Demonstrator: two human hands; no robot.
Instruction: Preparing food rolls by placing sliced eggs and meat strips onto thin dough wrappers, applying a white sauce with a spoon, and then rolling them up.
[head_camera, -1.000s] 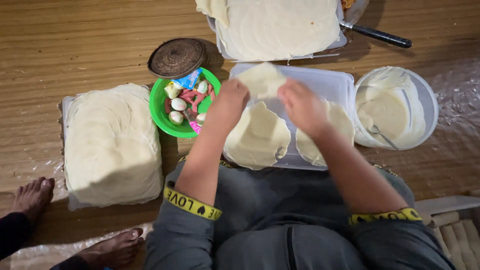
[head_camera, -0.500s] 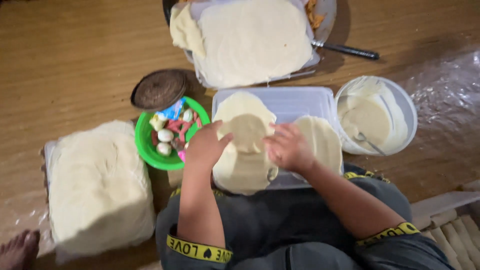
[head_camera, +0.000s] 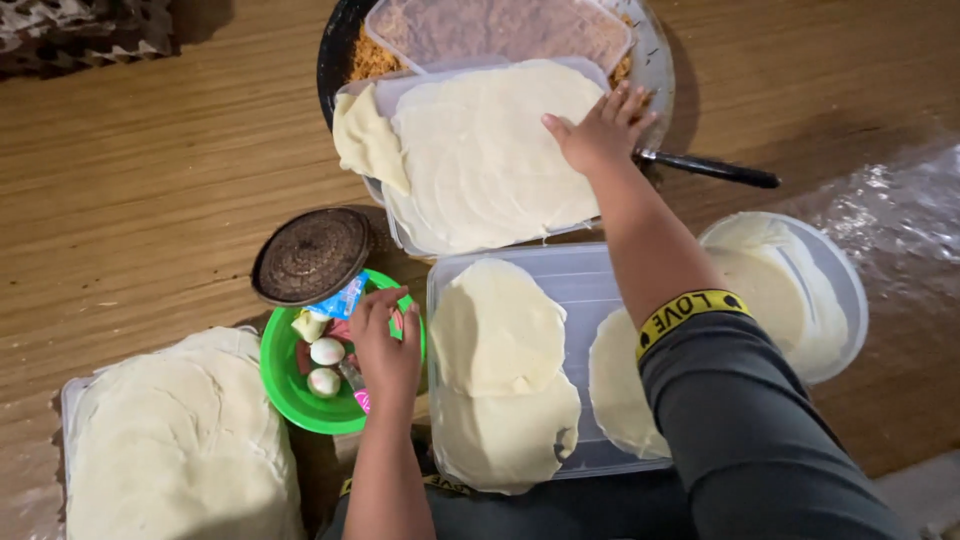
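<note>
Right hand (head_camera: 598, 130) is stretched forward, fingers (head_camera: 628, 103) spread flat on the right edge of the big stack of wrappers (head_camera: 490, 150) in the far tray (head_camera: 400, 90). Open palm pressing down, not pinching; the stack lies under and left of the fingertips. That tray sits on a dark pan (head_camera: 655, 60) with a black handle (head_camera: 710, 168) just right of the wrist.

Left hand (head_camera: 385, 345) hovers over the green bowl (head_camera: 290, 390), fingers curled loosely; cannot tell if it grips anything. The bowl holds 2 small white eggs (head_camera: 326, 352) and packets.

Near tray (head_camera: 590, 290) holds 3 round wrappers (head_camera: 497, 330), untouched now.

Versus 0.5 s ago: both hands were on a wrapper in the near tray. Right has since moved up to the far stack, left has shifted to the bowl.
</note>
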